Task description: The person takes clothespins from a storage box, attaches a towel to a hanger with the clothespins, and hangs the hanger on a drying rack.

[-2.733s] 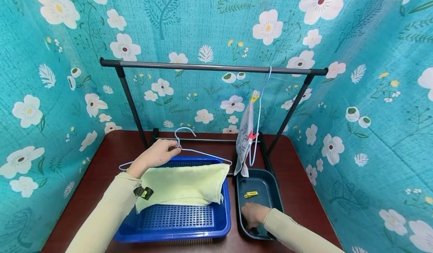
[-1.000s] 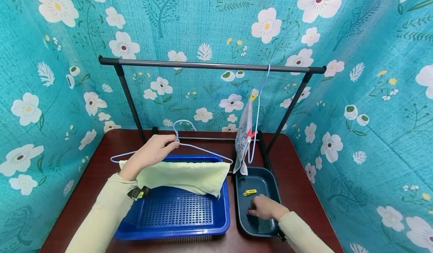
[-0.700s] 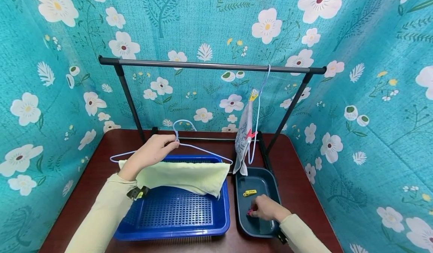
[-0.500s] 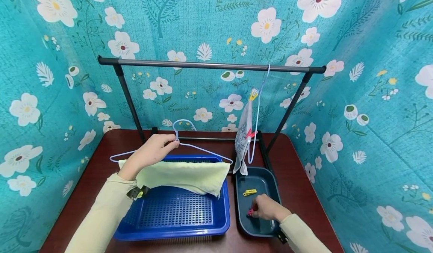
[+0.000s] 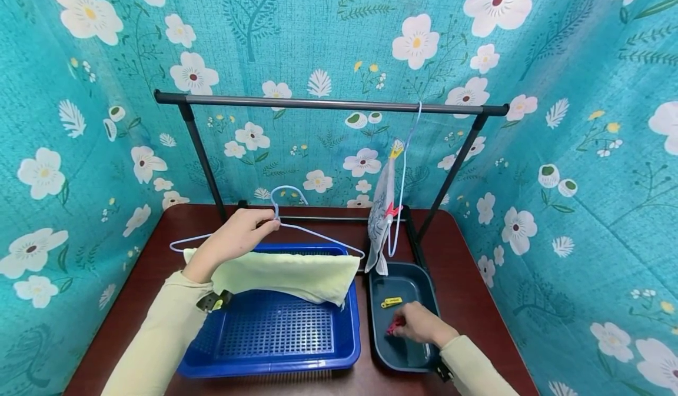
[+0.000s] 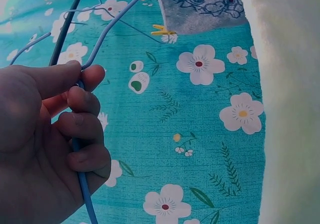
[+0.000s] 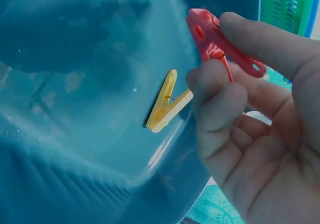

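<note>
My left hand (image 5: 238, 237) grips a light blue clothes hanger (image 5: 323, 238) just below its hook, fingers curled round the wire in the left wrist view. A pale yellow towel (image 5: 291, 275) hangs from the hanger's lower bar over the blue basket (image 5: 275, 363). Over the dark tray (image 5: 405, 358), my right hand (image 5: 421, 324) pinches a red clothespin (image 7: 212, 39) between thumb and fingers. A yellow clothespin (image 7: 167, 104) lies on the tray floor beside that hand. Whether the towel has any clip on it is not visible.
A black metal rack (image 5: 318, 103) stands at the back of the dark red table (image 5: 461, 278). From its bar at the right hangs another hanger (image 5: 404, 196) with a grey patterned cloth (image 5: 381, 208), held by a yellow and a red clothespin. Flowered curtains surround the table.
My left hand has raised the hanger slightly and the towel hangs higher over the basket. My right hand has moved from the tray's near part and now has the red clothespin between its fingers.
</note>
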